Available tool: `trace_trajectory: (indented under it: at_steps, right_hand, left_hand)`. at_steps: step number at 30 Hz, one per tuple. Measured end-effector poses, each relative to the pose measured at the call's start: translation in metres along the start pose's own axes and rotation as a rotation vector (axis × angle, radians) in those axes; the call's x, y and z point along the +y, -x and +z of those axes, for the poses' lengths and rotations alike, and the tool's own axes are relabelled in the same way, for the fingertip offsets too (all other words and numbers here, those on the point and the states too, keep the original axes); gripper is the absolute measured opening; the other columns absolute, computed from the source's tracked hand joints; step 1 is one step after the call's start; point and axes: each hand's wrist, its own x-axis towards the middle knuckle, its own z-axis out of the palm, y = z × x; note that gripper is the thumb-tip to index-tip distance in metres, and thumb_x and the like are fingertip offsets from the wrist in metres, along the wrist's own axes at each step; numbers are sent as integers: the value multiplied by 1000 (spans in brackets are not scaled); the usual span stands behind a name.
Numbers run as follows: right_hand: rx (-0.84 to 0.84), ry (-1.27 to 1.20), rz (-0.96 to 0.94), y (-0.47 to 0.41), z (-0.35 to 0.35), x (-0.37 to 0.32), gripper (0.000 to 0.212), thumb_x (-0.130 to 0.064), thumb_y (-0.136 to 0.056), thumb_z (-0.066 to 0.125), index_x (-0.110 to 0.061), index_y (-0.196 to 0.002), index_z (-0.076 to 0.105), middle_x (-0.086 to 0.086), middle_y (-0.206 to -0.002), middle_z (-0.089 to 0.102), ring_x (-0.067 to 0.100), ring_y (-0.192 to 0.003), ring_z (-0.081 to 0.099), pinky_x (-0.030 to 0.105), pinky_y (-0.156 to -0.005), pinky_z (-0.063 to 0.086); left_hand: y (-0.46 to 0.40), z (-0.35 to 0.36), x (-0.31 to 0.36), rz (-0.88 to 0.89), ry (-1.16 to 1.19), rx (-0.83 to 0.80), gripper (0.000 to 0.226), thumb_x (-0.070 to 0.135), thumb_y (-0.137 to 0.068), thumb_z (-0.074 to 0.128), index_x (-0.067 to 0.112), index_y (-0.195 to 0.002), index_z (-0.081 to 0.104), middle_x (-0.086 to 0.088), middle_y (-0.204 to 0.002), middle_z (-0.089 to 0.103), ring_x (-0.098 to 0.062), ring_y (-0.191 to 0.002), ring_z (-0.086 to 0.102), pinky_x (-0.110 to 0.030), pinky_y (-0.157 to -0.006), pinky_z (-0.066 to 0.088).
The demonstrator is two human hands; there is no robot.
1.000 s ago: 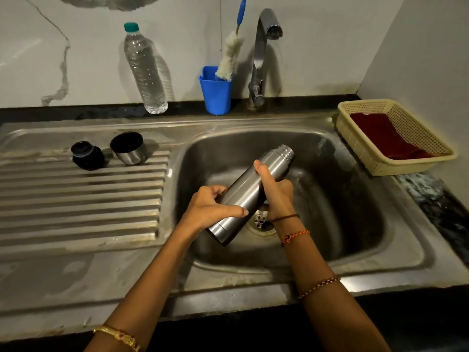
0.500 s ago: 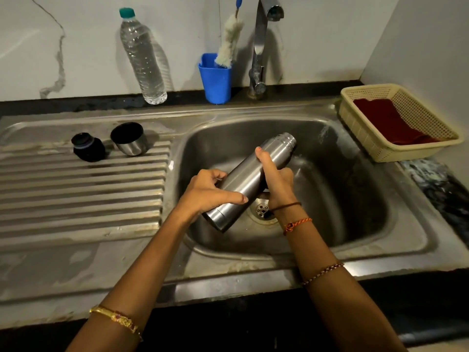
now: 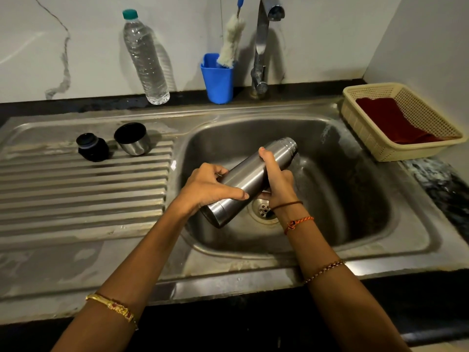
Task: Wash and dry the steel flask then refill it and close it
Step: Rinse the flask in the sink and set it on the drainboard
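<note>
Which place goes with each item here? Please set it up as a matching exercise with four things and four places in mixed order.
Things:
1. steel flask
2. red cloth
3. bottle brush
4. steel cup

Places:
A. in the blue holder
B. on the drainboard
C. held over the sink basin
D. in the cream basket

Pairs: 1-C, 2-D, 3-A, 4-B

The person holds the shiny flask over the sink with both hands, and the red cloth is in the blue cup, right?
Not quite. Both hands, left hand and right hand, do hold the steel flask over the sink, but the head view shows the red cloth in the cream basket. The blue cup holds a bottle brush.
</note>
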Motion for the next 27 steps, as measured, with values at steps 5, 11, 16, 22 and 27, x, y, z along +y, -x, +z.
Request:
trace_trajectory:
  at_steps: [5,11,16,22,27]
  right_hand:
    - [18,-20,-1,0,-1,0,31,-36,-80,67,-18,-77,42,1,-84,56,14,-77,58,28,-55,47]
    - [3,-35,10,-2,0,2,32,-38,-78,68,-17,-81,45,3,-89,59,16,-82,60,30,-58,51]
    - [-16,-48,31,-3,0,3,30,-38,-79,68,-16,-83,47,4,-90,60,17,-84,60,34,-66,54]
    - [-23,-68,60,-3,-1,3,30,-37,-80,66,-16,-81,45,4,-90,58,18,-83,59,32,-59,51]
    - [-7,-79,74,-3,-1,2,30,-36,-80,66,-17,-79,43,3,-87,57,17,-79,58,33,-59,50]
  left_hand:
    - [3,-1,0,4,-1,-25,68,56,-22,69,28,-84,61,5,-87,67,-11,-84,64,-36,-85,53]
    - [3,-3,3,-5,-26,-18,60,57,-22,68,30,-75,58,9,-84,64,-6,-82,61,-33,-83,53]
    - [0,-4,5,-26,-60,-16,67,51,-31,78,24,-91,62,1,-93,66,-12,-85,62,-33,-82,53]
    - [0,-5,11,-18,-88,-32,47,41,-48,85,28,-83,57,1,-93,64,-14,-87,61,-33,-85,52]
    - [2,-6,14,-27,-104,-34,48,41,-48,84,25,-85,59,-1,-93,66,-15,-86,63,-33,-84,53]
